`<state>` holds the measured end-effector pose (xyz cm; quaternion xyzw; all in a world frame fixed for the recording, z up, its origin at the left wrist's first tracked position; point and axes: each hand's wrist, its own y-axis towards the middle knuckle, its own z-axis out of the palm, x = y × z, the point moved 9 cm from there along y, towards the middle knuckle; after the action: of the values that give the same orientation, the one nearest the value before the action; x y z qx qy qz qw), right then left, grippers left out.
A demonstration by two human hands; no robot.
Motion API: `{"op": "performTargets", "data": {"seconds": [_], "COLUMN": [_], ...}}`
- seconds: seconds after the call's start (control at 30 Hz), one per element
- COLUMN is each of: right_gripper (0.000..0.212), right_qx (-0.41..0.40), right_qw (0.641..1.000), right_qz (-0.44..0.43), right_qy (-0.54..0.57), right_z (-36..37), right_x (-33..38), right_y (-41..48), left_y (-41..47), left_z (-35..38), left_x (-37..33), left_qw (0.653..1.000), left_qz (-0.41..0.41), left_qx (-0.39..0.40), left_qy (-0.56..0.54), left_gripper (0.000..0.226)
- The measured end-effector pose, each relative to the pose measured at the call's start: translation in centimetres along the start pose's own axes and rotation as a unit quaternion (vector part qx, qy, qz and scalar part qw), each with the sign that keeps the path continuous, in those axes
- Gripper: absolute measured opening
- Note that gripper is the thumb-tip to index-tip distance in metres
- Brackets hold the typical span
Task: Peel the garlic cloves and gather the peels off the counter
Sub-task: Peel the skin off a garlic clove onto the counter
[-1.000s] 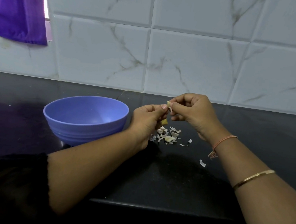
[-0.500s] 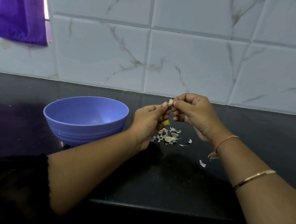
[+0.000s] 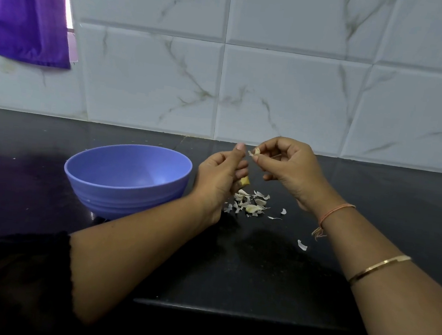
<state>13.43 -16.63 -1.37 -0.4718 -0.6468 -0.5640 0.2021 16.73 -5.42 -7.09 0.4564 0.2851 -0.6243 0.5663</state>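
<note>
The black counter (image 3: 259,265) is carrying an upright blue bowl (image 3: 126,185), which is showing its smooth inner wall. Just right of the bowl the left hand (image 3: 219,175) is curling its fingers round a yellowish garlic clove (image 3: 245,181), and farther right the right hand (image 3: 290,168) is pinching a small pale garlic piece (image 3: 256,151). A pile of peels (image 3: 250,204) is lying on the counter right of the bowl, with a stray peel (image 3: 302,245) lying farther right.

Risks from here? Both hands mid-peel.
The yellowish garlic clove sits low in the left hand's curled fingers; it may slip.
The pale garlic piece pinched by the right hand could drop beyond the heap of pale peels.
One stray white flake near the black counter's front edge may get missed.
</note>
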Motion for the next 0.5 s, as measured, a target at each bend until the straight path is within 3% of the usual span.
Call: {"op": "performTargets", "data": {"seconds": [0.2,0.5], "right_gripper": [0.005,0.004], "right_qx": [0.023,0.034], "right_qw": [0.999,0.995], "right_qz": [-0.008,0.058], "right_qy": [-0.034,0.077], "right_z": [0.55,0.69], "right_x": [-0.07,-0.85], "right_y": [0.0,-0.21], "left_y": [-0.1,0.29], "left_z": [0.04,-0.2], "left_x": [-0.11,-0.09], "left_qw": [0.999,1.0], "left_qz": [0.012,0.023], "left_qx": [0.025,-0.003], "left_qy": [0.031,0.004], "left_gripper": [0.006,0.011]}}
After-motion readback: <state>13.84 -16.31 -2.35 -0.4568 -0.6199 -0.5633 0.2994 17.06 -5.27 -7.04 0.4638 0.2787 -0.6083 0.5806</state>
